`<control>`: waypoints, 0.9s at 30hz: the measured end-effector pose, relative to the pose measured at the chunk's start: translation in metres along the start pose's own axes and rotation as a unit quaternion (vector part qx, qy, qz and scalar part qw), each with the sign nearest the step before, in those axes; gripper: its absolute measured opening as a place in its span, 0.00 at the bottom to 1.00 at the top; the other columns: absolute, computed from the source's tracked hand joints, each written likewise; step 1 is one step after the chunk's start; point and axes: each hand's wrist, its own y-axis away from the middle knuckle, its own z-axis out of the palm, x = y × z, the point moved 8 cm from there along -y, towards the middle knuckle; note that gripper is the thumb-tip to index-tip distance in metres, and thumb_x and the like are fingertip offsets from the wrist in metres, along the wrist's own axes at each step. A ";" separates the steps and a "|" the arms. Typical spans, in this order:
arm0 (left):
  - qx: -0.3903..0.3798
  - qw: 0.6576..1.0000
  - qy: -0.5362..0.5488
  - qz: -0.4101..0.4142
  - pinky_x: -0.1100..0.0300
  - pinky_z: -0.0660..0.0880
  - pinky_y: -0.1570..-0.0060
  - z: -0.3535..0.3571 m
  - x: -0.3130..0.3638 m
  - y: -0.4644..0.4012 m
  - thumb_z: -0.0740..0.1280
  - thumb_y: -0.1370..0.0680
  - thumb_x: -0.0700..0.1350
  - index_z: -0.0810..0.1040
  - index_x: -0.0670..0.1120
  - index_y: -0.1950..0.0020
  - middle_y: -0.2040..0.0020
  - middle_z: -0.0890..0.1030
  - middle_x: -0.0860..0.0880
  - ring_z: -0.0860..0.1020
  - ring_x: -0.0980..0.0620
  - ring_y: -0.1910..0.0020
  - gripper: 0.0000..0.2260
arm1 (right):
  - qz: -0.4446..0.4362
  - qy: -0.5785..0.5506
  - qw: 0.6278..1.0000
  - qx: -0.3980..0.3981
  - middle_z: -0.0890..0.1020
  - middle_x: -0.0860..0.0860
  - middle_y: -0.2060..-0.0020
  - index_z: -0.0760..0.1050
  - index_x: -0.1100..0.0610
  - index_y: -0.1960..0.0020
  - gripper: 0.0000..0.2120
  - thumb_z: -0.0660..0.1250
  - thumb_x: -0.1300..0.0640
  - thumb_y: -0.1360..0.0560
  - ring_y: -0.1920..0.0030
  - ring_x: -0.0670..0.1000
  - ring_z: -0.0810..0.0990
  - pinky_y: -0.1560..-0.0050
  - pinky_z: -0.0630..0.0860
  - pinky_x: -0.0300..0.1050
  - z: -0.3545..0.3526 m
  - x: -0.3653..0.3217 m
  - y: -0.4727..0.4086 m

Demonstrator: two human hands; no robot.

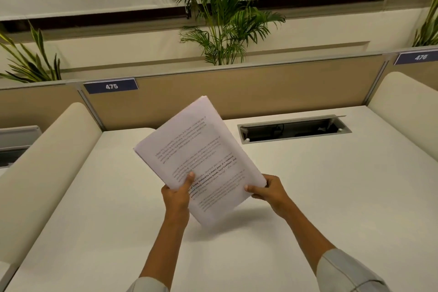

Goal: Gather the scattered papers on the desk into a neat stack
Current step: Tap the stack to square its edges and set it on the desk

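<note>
We hold a stack of papers (pixel 200 161) in both hands above a pale desk (pixel 308 197).

Nearest us, our left hand (pixel 176 194) pinches the stack's lower left edge, thumb on the printed top page; our right hand (pixel 267 191) pinches its lower right corner. The papers tilt, lifted off the desk. Beyond them lie an open cable tray (pixel 294 129), a tan partition (pixel 260 87) labelled 475, and a palm plant (pixel 220 19).

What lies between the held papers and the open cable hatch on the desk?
Nothing: in the head view, only bare desk separates the papers from the cable hatch.
</note>
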 end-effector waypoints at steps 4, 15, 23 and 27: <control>-0.031 0.993 0.114 -0.026 0.53 0.83 0.58 0.020 -0.007 0.009 0.71 0.26 0.34 0.79 0.49 0.42 0.48 0.86 0.51 0.85 0.50 0.53 0.16 | 0.022 -0.220 0.975 -0.026 0.85 0.58 0.48 0.80 0.60 0.45 0.31 0.85 0.55 0.45 0.45 0.60 0.83 0.49 0.83 0.56 0.026 -0.008 0.007; -0.121 0.991 -0.028 0.042 0.56 0.83 0.60 -0.023 0.058 -0.023 0.70 0.27 0.34 0.80 0.46 0.45 0.49 0.85 0.45 0.83 0.45 0.52 0.13 | -0.086 -0.043 0.995 -0.004 0.84 0.57 0.47 0.76 0.56 0.39 0.19 0.72 0.67 0.28 0.45 0.59 0.83 0.51 0.83 0.56 -0.015 -0.068 0.012; -0.206 0.940 -0.222 0.155 0.61 0.81 0.61 0.004 0.076 -0.015 0.74 0.35 0.40 0.82 0.51 0.51 0.56 0.87 0.53 0.84 0.53 0.56 0.14 | -0.159 0.084 0.984 0.001 0.84 0.49 0.51 0.78 0.45 0.43 0.17 0.70 0.65 0.25 0.48 0.50 0.84 0.51 0.82 0.41 -0.010 -0.095 0.015; -0.141 0.965 -0.187 0.117 0.63 0.80 0.65 -0.009 0.046 -0.018 0.77 0.42 0.50 0.82 0.46 0.51 0.57 0.86 0.50 0.84 0.52 0.59 0.21 | -0.128 0.096 0.987 0.031 0.85 0.51 0.51 0.79 0.48 0.43 0.15 0.71 0.63 0.25 0.49 0.52 0.85 0.53 0.83 0.43 -0.013 -0.059 0.012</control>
